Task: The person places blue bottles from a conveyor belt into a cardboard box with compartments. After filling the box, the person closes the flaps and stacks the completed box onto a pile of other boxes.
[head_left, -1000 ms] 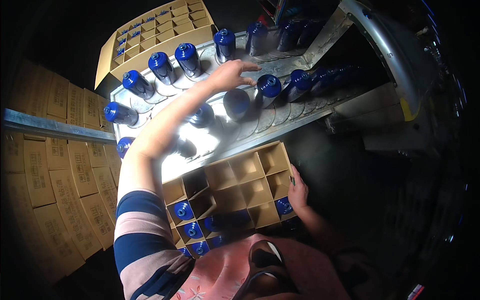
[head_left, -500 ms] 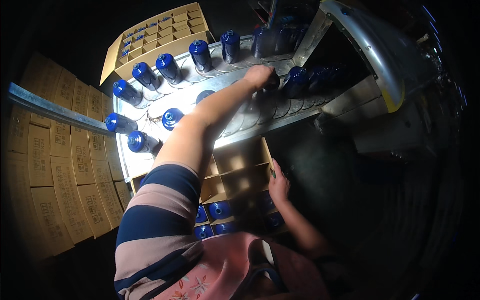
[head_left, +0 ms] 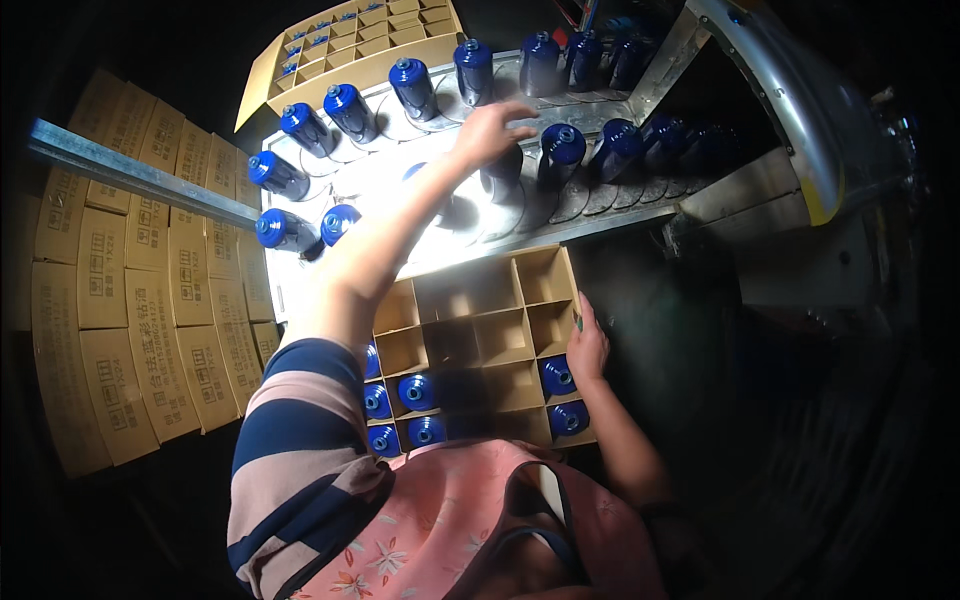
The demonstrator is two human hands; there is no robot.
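Observation:
My left hand (head_left: 490, 135) reaches out over the lit conveyor with its fingers spread apart. Just below it stands a blue bottle (head_left: 503, 175), partly covered by the hand and in shadow; I see no grip on it. A second blue bottle (head_left: 563, 148) is to the right of my fingertips. My right hand (head_left: 588, 348) lies with fingers stretched along the right wall of a divided cardboard box (head_left: 500, 345), in front of me. Several blue bottles (head_left: 415, 391) sit upright in the box's near compartments. My left forearm hides part of the conveyor.
More blue bottles line the far side of the conveyor (head_left: 300, 255). Behind it is another divided carton (head_left: 350, 65), holding some bottles. Stacked cartons (head_left: 150, 270) rise on the left behind a metal rail (head_left: 140, 175). A curved metal guard (head_left: 790, 110) stands at right.
My left hand has moved left along the conveyor, and its fingers, earlier closed around a bottle's top, are now spread. The view has shifted; more of the box shows. My right hand stays on its wall.

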